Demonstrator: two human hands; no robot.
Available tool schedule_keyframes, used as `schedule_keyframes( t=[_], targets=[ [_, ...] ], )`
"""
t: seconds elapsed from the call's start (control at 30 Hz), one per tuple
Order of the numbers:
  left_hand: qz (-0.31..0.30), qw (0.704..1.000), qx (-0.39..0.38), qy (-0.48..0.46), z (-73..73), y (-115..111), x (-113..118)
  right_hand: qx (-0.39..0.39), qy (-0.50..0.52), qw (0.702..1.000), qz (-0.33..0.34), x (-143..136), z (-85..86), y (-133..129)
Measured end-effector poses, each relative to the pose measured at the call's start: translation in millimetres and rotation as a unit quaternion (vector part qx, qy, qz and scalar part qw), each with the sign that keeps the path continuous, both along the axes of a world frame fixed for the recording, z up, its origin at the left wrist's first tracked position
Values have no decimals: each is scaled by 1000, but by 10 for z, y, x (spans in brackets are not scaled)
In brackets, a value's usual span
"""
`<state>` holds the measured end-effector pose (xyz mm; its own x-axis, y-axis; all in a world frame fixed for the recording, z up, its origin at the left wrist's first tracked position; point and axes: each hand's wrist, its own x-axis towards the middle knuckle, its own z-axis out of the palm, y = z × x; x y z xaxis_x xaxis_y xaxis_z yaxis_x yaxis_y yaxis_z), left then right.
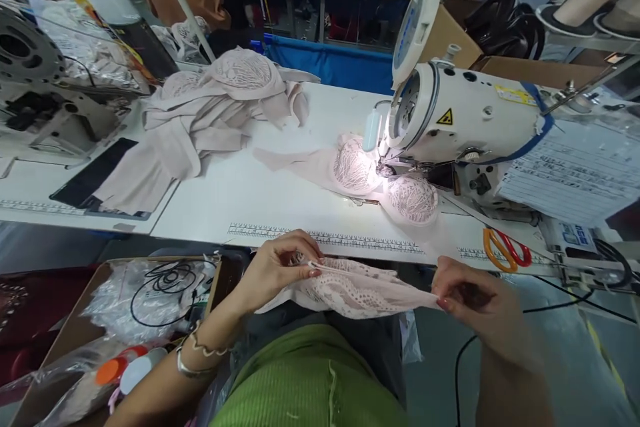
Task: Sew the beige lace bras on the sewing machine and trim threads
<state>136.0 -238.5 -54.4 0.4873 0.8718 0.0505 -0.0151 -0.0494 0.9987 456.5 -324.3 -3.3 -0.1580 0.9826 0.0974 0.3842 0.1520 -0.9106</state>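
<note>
My left hand pinches one end of a pale pink lace bra piece in front of my lap. The other end is pinched between the thumb and fingers of my right hand, so the fabric stretches between both hands. Just beyond the table edge, a pink lace bra lies under the needle area of a white sewing machine, lit by its lamp. A pile of similar bras rests on the table to the left.
Orange- and red-handled scissors lie near the right table edge, along a printed ruler. A cardboard box with plastic bags and bottles stands at lower left. Another machine and a spray can are on the left.
</note>
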Motion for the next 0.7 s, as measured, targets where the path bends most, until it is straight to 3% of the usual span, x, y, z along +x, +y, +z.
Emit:
schedule_keyframes(
  t=[0.1,0.17,0.27,0.37,0.47,0.7],
  targets=[
    [-145,987,31,66,104,-18,120,-19,-30,998,48,-152,134,52],
    [-202,974,82,69,141,-80,294,-24,-85,994,57,-319,144,100],
    [-191,975,111,32,116,-196,577,-28,-120,990,65,-497,47,130],
    [-144,987,78,4,48,-245,730,-45,-83,995,33,-496,-99,84],
    [-132,990,51,-9,14,-218,743,-44,-27,999,-11,-399,-221,24],
    [-135,989,59,-5,31,-160,723,-3,-17,1000,23,-328,-303,59]
  ],
)
